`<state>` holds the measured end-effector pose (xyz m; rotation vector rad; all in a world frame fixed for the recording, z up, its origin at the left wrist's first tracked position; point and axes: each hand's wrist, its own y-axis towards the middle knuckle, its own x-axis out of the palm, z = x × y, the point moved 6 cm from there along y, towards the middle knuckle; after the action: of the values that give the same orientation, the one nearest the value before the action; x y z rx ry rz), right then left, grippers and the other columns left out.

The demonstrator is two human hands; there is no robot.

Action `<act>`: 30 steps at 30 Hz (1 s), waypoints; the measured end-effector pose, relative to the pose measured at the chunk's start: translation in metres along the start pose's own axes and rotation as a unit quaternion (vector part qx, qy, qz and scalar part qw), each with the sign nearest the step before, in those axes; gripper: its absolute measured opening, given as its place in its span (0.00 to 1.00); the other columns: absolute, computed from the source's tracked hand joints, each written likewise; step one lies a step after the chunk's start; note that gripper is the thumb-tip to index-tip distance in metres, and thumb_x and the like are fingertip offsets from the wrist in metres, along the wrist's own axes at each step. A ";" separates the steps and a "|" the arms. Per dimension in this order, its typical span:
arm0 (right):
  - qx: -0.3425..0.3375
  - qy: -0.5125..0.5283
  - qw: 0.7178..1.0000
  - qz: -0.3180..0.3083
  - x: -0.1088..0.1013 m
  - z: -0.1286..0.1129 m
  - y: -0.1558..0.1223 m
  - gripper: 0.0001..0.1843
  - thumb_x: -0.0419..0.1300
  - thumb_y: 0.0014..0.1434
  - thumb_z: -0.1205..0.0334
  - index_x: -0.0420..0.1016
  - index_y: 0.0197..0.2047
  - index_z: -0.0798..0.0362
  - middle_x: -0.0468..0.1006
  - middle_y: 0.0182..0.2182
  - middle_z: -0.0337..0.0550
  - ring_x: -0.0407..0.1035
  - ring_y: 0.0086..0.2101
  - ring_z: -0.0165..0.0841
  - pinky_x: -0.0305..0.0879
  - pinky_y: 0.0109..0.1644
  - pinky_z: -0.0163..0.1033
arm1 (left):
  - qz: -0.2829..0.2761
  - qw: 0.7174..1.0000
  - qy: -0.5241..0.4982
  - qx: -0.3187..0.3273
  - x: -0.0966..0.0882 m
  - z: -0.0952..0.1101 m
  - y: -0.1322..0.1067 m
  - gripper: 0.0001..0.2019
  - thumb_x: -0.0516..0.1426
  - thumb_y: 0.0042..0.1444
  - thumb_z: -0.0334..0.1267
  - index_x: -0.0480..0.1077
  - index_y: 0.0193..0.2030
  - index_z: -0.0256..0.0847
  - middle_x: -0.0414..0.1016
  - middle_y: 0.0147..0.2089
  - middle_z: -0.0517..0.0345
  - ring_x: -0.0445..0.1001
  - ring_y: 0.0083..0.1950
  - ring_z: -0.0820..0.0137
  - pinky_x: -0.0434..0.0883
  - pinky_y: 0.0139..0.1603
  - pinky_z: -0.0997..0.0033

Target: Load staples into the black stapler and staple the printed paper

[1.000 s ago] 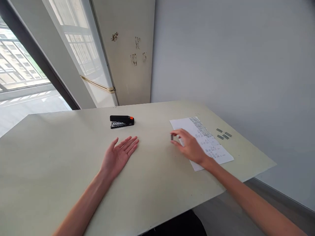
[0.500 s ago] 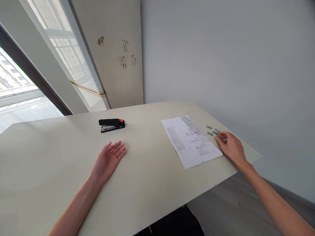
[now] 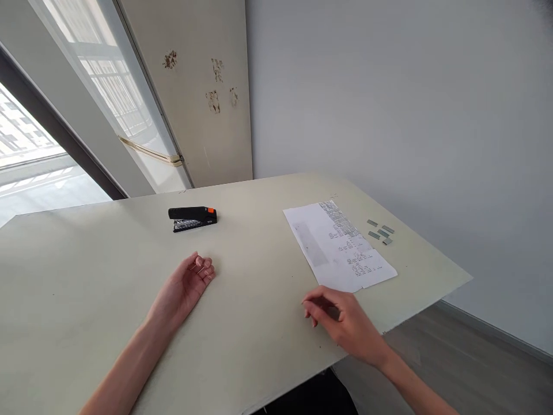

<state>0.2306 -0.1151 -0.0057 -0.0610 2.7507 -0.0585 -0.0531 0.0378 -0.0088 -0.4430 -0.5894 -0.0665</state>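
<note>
My left hand (image 3: 185,285) lies on the pale table (image 3: 86,276) palm up, fingers loosely curled inward, holding nothing. A black stapler (image 3: 192,218) with an orange tip rests on the table beyond it, untouched. My right hand (image 3: 345,325) hovers low over the table near its front edge, fingers bent and slightly apart, with nothing visible in them. A printed sheet of paper (image 3: 339,245) lies flat just beyond the right hand. Several short strips of staples (image 3: 380,231) lie to the right of the sheet.
The table's right corner and front edge drop off to a grey wooden floor (image 3: 475,357). A grey wall (image 3: 389,104) stands behind the table, and a glass door with a window (image 3: 108,92) is at the back left.
My right hand has drawn back from the staple strips at the far right to the front edge below the paper. My left hand's fingers have curled in more. The view shifted slightly.
</note>
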 end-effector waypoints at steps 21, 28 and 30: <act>0.026 -0.015 0.999 0.025 0.026 0.009 0.007 0.19 0.55 0.73 0.43 0.79 0.41 0.47 0.81 0.33 0.42 0.72 0.31 0.35 0.70 0.34 0.38 | 0.003 1.000 0.011 -0.016 -0.006 -0.003 0.004 0.12 0.59 0.59 0.27 0.69 0.24 0.39 0.67 0.30 0.56 0.68 0.31 0.70 0.75 0.34 0.70; 0.024 -0.021 0.999 0.029 0.025 0.006 0.005 0.19 0.56 0.72 0.42 0.79 0.41 0.46 0.82 0.32 0.41 0.73 0.30 0.34 0.71 0.34 0.37 | 0.005 1.000 0.019 -0.010 -0.006 -0.002 0.002 0.12 0.57 0.57 0.26 0.70 0.23 0.38 0.66 0.30 0.55 0.67 0.31 0.70 0.75 0.34 0.71; 0.021 -0.022 0.999 0.035 0.025 0.006 0.005 0.20 0.56 0.72 0.42 0.79 0.40 0.46 0.81 0.31 0.41 0.73 0.30 0.35 0.72 0.34 0.37 | 0.000 1.000 0.027 -0.006 -0.006 -0.003 0.002 0.12 0.58 0.57 0.27 0.70 0.23 0.38 0.66 0.31 0.55 0.67 0.32 0.69 0.75 0.35 0.71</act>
<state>0.2095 -0.1112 -0.0206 0.0443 2.7048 -0.0956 -0.0561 0.0378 -0.0144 -0.4515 -0.5359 -0.0823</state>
